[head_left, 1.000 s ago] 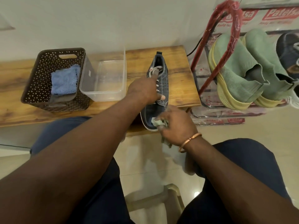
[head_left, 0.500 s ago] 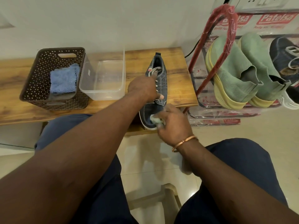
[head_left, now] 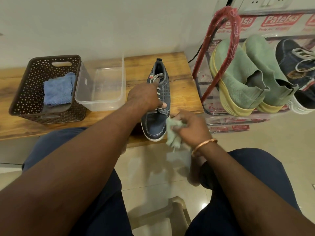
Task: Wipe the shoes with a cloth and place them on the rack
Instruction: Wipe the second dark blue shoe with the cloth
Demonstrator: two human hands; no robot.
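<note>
Right hand [head_left: 192, 126] has come off the toe cap: 0.5 s ago it had the cloth [head_left: 172, 132] bunched on top of the toe, now it sits just beside the toe's right edge, fingers clenched round the green cloth, loose end dangling past the bench [head_left: 184, 86] edge. Read: top-of-toe pass looks finished, and it's either re-bunching the cloth or moving to the right sidewall and sole rim. Left hand [head_left: 144, 97] hasn't moved across all 3 frames: index finger straight on the upper laces, thumb laid across the lower laces, pressing the shoe [head_left: 155, 123] down; remaining fingers are hidden behind the hand, so can't tell if they wrap the left side. Shoe position also unchanged: dark blue sneaker flat on the bench, heel toward the wall, toe toward the person, overhanging the near edge. Rack [head_left: 221, 53] stands just right of the bench and already carries 2 green shoes [head_left: 238, 82] plus what looks like the matching sneaker [head_left: 294, 65], so this one is likely the last of its pair. Not yet lifted; wiping is not done. Basket [head_left: 20, 99] with a blue cloth [head_left: 58, 91] and the clear tub [head_left: 100, 103] at left are untouched.
</note>
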